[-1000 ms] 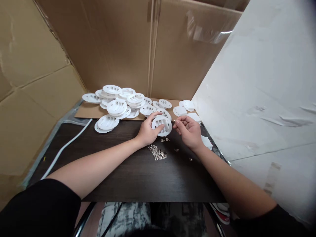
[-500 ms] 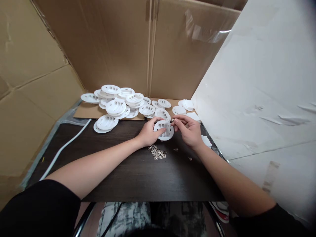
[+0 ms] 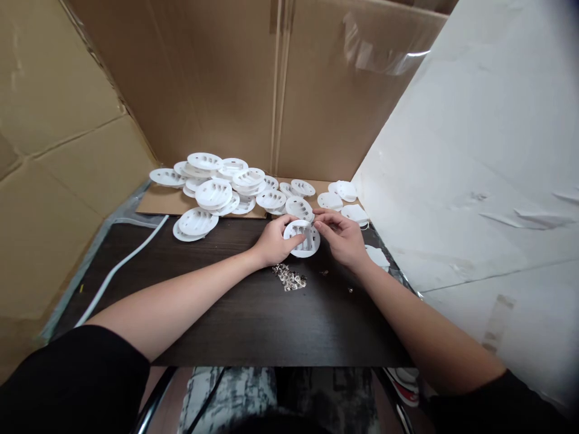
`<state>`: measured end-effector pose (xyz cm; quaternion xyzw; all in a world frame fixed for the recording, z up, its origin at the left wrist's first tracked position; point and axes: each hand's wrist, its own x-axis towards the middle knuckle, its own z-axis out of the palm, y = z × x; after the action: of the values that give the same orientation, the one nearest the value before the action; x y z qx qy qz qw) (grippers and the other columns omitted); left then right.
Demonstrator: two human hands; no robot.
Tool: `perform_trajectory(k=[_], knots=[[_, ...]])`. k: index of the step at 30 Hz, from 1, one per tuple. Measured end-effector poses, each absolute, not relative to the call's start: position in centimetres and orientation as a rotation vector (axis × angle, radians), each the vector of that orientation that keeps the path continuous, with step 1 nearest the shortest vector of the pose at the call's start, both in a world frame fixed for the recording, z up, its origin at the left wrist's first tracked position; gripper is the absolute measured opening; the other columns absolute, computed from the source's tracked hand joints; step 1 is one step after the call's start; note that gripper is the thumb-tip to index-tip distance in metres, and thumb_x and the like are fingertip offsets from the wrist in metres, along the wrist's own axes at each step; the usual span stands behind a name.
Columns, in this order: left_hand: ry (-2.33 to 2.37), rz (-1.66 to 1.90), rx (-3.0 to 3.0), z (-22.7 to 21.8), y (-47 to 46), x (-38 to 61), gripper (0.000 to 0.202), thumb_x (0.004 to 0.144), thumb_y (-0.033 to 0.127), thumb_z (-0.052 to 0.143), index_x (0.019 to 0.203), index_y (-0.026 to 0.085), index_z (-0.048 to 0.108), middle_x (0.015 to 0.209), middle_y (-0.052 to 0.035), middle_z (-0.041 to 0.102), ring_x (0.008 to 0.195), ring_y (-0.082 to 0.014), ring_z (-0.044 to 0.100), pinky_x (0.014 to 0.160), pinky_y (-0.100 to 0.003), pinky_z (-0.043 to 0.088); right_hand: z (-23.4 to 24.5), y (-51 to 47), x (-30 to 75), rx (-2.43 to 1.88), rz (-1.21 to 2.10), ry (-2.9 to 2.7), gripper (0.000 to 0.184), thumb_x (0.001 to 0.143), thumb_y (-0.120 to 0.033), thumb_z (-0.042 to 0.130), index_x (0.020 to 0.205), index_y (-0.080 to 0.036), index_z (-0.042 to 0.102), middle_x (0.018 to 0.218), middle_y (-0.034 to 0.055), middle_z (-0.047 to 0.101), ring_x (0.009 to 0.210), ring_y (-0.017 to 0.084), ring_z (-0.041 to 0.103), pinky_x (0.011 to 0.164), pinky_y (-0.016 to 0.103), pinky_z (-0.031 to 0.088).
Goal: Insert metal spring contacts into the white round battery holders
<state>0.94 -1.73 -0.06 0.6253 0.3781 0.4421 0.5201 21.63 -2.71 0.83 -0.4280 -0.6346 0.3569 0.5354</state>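
Note:
My left hand (image 3: 277, 241) grips a round white plastic battery housing (image 3: 310, 244) by its left side, thumb on its face. Moulded battery slots show on the side turned to me. At the housing's upper right edge, the fingers of my right hand (image 3: 340, 236) are pinched together. A small metal battery contact showed between them a moment ago; now the fingertips largely hide it. Just below the hands lies a small heap of shiny metal contacts (image 3: 290, 278) on the dark table (image 3: 235, 325). Two loose metal pieces (image 3: 350, 290) lie right of the heap.
Many similar white housings (image 3: 212, 194) are piled at the back left, partly on a cardboard sheet (image 3: 156, 202). More white parts (image 3: 355, 213) lie at the back right. A white cable (image 3: 120, 265) crosses the left side. Cardboard walls (image 3: 217, 78) and a white wall (image 3: 474, 138) enclose the table.
My right hand has moved slightly left, its fingertips now against the housing's upper right edge. The left hand keeps its hold on the housing. The view has shifted a little.

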Motion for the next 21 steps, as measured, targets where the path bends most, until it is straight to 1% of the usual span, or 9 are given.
perform_trajectory(k=[5, 14, 21], knots=[[0.864, 1.058, 1.472, -0.21, -1.62, 0.98, 0.034, 0.081, 0.033, 0.086, 0.103, 0.016, 0.066, 0.084, -0.0027, 0.073, 0.072, -0.0171, 0.067, 0.068, -0.029, 0.053, 0.36, -2.66, 21.68, -1.060, 0.816, -1.550, 0.024, 0.093, -0.047, 0.082, 0.094, -0.023, 0.080, 0.130, 0.0125, 0.076, 0.115, 0.029, 0.070, 0.091, 0.044, 0.058], [0.819, 1.071, 1.480, -0.43, -1.57, 1.02, 0.038, 0.080, 0.035, 0.087, 0.106, 0.016, 0.067, 0.088, -0.0044, 0.073, 0.077, -0.0182, 0.068, 0.071, -0.030, 0.054, 0.09, -2.91, 21.46, -1.044, 0.660, -1.610, 0.016, 0.095, -0.042, 0.081, 0.097, -0.026, 0.082, 0.125, 0.0100, 0.073, 0.104, 0.026, 0.069, 0.079, 0.041, 0.058], [0.834, 1.068, 1.474, -0.30, -1.75, 1.09, 0.037, 0.080, 0.033, 0.086, 0.106, 0.017, 0.065, 0.084, -0.0025, 0.071, 0.071, -0.0163, 0.065, 0.068, -0.029, 0.052, 0.17, -3.15, 21.25, -1.042, 0.655, -1.626, 0.012, 0.092, -0.037, 0.081, 0.095, -0.026, 0.083, 0.119, 0.0088, 0.073, 0.094, 0.023, 0.069, 0.073, 0.039, 0.057]])
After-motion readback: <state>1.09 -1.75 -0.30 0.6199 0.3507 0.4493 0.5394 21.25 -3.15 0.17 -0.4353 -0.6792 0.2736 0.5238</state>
